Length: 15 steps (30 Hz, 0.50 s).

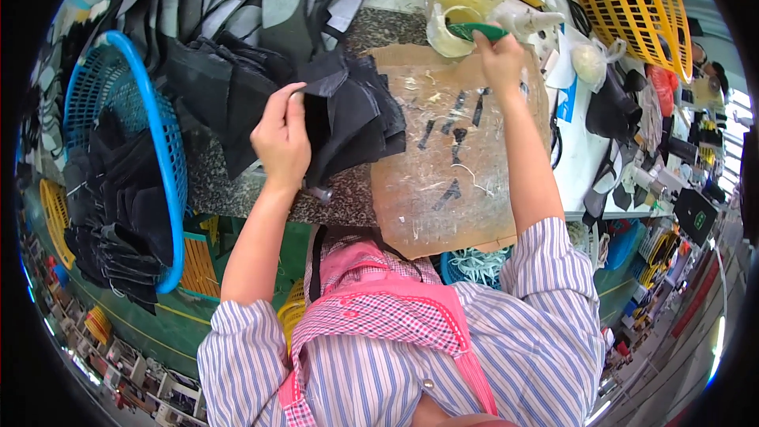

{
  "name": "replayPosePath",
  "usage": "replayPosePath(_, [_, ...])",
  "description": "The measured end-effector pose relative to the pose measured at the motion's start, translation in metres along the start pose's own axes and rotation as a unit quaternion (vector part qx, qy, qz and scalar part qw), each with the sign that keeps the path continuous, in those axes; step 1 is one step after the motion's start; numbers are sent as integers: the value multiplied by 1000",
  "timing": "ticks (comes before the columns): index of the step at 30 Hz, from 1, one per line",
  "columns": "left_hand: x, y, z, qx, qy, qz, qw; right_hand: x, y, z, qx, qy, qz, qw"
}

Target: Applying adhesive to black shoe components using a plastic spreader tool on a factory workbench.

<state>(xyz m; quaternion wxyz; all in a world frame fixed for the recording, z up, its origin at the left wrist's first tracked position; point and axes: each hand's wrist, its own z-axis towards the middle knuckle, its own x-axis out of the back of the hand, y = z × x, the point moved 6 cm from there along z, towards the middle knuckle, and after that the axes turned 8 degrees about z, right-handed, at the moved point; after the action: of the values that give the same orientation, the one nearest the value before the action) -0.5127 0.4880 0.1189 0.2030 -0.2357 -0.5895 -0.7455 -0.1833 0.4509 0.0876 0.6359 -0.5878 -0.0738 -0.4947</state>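
My left hand (282, 142) is closed, thumb against fingers, on the edge of a black fabric piece (328, 83). That piece belongs to or lies over a fanned stack of black fabric pieces (371, 115) on the speckled stone worktop. My right hand (501, 63) grips a flat green scraper (484, 30). The scraper's tip reaches into the mouth of a cut-open, whitish plastic container (439, 38) crusted with what looks like glue. Left of my left hand lies another loose heap of black pieces (213, 99).
A glue-stained cardboard sheet (427, 213) covers the worktop's middle. At left stands a blue plastic basket (175, 190) of black pieces; a yellow basket (624, 0) is at upper right. Grey-and-black cut pieces (285, 0) crowd the far left. A white bottle (531, 20) stands beside the container.
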Motion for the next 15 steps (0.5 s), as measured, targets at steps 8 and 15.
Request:
replayPosePath(8, [74, 21, 16, -85, 182, -14, 979, 32, -6, -6, -95, -3, 323, 942])
replayPosePath(15, [-46, -64, 13, 204, -419, -146, 873, -3, -38, -24, -134, -61, 430, 891])
